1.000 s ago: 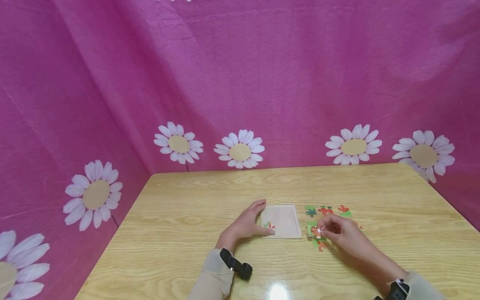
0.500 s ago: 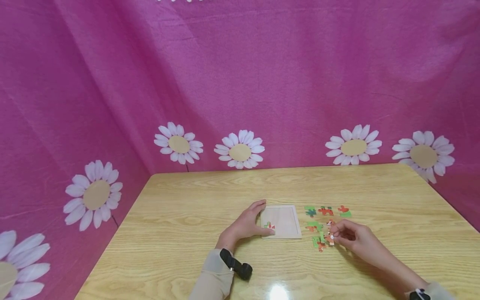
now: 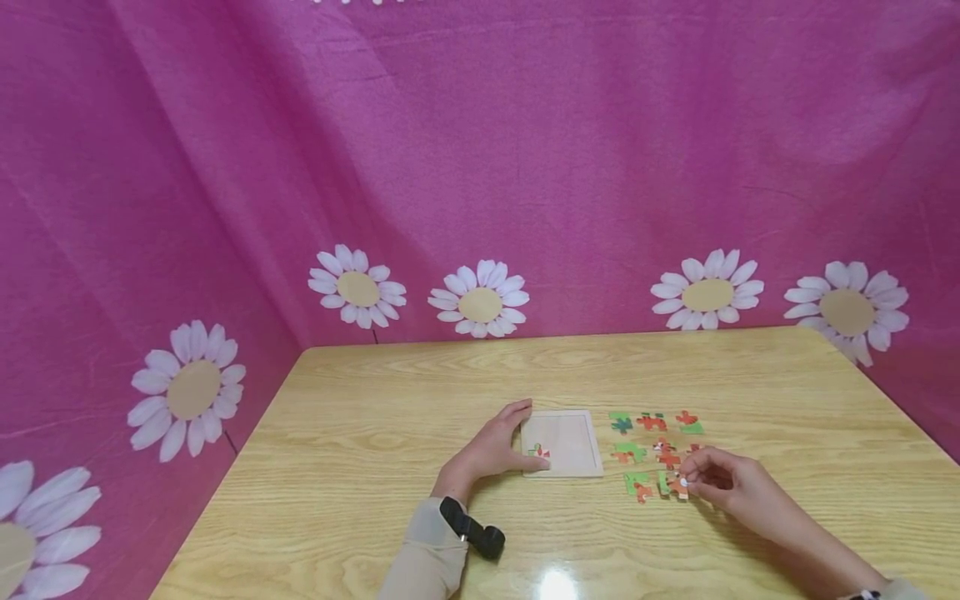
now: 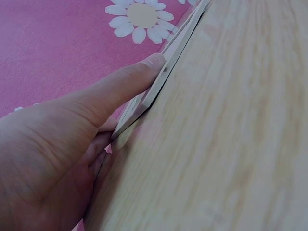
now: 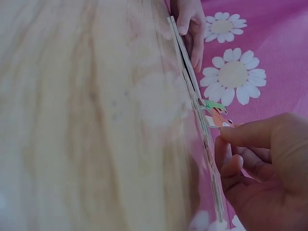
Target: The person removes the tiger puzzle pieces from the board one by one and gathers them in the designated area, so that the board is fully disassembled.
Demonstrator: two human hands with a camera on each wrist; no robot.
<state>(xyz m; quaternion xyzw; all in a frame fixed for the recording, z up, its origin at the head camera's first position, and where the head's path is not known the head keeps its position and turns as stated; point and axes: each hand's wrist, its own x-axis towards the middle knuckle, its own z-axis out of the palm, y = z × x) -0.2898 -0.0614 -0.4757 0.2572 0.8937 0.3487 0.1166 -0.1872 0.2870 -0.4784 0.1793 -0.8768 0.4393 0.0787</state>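
A shallow square wooden puzzle tray (image 3: 572, 435) lies on the table, with a red, white and green puzzle piece (image 3: 537, 451) in its near left corner. My left hand (image 3: 489, 447) holds the tray by its left side, thumb over the near rim and fingers along the far left corner. In the left wrist view the thumb (image 4: 130, 79) lies on the tray's edge. To the right, my right hand (image 3: 731, 485) pinches an orange, white and green puzzle piece (image 5: 219, 119) between thumb and index finger, low over the table at the near row of pieces.
Several loose puzzle pieces lie in rough rows right of the tray, among them a dark green piece (image 3: 621, 423), a red piece (image 3: 652, 422) and a green and orange piece (image 3: 639, 487). A pink flowered curtain (image 3: 480, 167) hangs behind the wooden table (image 3: 405, 400).
My right hand has moved right and slightly nearer with the pinched puzzle piece, away from the left column of loose pieces, which now shows more fully. My left hand and the tray have stayed put.
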